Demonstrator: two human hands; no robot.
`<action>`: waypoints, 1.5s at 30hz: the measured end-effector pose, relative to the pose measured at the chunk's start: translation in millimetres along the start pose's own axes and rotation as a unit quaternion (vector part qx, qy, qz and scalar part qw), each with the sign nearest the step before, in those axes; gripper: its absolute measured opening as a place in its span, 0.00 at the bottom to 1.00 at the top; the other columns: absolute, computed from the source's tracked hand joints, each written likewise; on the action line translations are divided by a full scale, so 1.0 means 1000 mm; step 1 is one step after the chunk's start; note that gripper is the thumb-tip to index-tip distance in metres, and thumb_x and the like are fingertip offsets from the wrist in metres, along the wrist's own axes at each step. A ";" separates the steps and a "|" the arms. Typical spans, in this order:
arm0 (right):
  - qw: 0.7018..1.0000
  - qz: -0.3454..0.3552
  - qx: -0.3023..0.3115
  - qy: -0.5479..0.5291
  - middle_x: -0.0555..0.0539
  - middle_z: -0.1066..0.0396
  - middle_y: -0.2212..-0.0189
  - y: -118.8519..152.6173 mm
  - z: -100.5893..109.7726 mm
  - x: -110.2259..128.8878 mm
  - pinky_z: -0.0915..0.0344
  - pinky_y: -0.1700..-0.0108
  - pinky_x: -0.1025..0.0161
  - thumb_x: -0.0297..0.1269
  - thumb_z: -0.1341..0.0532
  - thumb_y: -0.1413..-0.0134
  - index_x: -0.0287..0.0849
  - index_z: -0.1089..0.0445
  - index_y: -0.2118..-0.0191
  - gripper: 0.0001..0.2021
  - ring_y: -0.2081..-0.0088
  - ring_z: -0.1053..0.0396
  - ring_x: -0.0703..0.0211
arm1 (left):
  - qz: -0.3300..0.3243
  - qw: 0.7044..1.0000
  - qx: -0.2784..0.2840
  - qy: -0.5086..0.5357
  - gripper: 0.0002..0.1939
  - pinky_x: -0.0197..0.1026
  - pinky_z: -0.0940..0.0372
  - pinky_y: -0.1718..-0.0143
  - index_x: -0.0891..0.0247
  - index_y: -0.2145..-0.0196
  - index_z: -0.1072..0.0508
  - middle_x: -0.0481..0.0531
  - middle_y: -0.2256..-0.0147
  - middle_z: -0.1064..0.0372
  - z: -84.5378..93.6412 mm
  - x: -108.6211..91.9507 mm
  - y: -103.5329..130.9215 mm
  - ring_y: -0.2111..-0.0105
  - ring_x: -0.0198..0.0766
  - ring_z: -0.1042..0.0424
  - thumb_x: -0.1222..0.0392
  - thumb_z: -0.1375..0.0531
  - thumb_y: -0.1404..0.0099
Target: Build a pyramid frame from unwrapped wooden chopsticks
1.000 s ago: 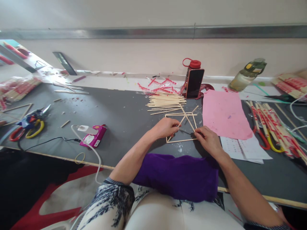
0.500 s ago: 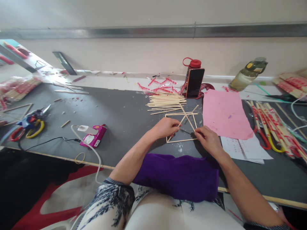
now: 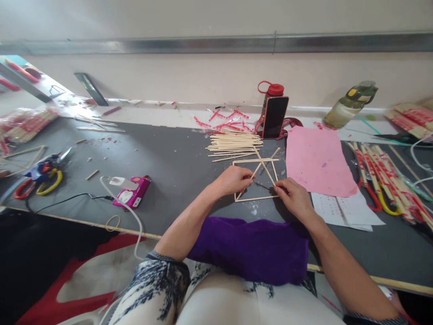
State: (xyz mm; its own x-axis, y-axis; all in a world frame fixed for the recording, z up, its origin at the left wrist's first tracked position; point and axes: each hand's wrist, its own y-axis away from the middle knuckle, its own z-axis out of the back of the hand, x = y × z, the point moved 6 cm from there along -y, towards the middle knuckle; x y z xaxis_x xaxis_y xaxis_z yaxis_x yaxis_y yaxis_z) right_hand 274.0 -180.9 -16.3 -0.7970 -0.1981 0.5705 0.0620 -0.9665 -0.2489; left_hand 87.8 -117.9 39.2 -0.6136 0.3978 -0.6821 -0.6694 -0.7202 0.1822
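Observation:
A frame of thin wooden sticks (image 3: 256, 199) lies on the grey table, with two sticks crossing over its upper part. My left hand (image 3: 237, 179) pinches the slanting stick that rises to the upper right. Between the fingertips of my right hand (image 3: 290, 193) is the lower end of the other crossing stick (image 3: 263, 163). Just behind the frame lies a pile of loose sticks (image 3: 233, 142).
A phone (image 3: 275, 118) leans on a red-capped bottle. Pink paper (image 3: 321, 162), white sheets and wrapped sticks (image 3: 389, 176) lie right. A magenta device (image 3: 133, 193), scissors (image 3: 50, 182) and a person's fingertip are left. Purple cloth (image 3: 250, 248) hangs over the front edge.

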 end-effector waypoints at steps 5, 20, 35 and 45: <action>1.000 0.003 0.003 -0.002 0.47 0.30 0.69 0.000 -0.001 -0.001 0.38 0.66 0.61 0.40 0.46 0.42 0.45 0.29 0.65 0.10 0.67 0.32 0.56 | 0.001 1.000 -0.001 0.002 0.15 0.31 0.40 0.71 0.62 0.60 0.24 0.45 0.79 0.29 0.000 0.001 0.000 0.77 0.32 0.32 0.61 0.48 0.40; 1.000 0.001 0.003 0.000 0.47 0.30 0.68 0.000 -0.001 -0.001 0.37 0.65 0.60 0.40 0.46 0.42 0.45 0.29 0.65 0.09 0.66 0.31 0.56 | 0.004 1.000 -0.002 0.002 0.15 0.32 0.41 0.71 0.62 0.61 0.24 0.45 0.80 0.29 0.000 0.001 0.000 0.77 0.32 0.31 0.61 0.48 0.40; 1.000 -0.002 0.004 0.001 0.47 0.31 0.69 0.000 -0.001 -0.001 0.38 0.65 0.60 0.40 0.46 0.41 0.45 0.29 0.65 0.09 0.67 0.32 0.56 | 0.001 1.000 -0.006 0.002 0.14 0.31 0.41 0.72 0.62 0.61 0.24 0.45 0.80 0.29 0.000 0.002 0.000 0.77 0.32 0.31 0.61 0.48 0.40; 1.000 -0.003 -0.003 -0.008 0.47 0.30 0.68 0.001 -0.001 -0.002 0.38 0.64 0.61 0.40 0.44 0.42 0.44 0.29 0.65 0.09 0.66 0.31 0.57 | 0.006 1.000 -0.011 -0.010 0.14 0.32 0.41 0.71 0.62 0.60 0.24 0.45 0.79 0.28 0.001 0.004 -0.001 0.76 0.33 0.30 0.59 0.46 0.40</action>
State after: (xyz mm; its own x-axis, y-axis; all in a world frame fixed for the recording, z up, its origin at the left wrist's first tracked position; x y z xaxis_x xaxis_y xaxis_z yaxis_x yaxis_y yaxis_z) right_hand 274.6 -180.9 -18.3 -0.7878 -0.1958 0.5840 0.0540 -0.9664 -0.2512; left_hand 85.5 -115.2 36.5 -0.6295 0.4008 -0.6656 -0.6531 -0.7370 0.1739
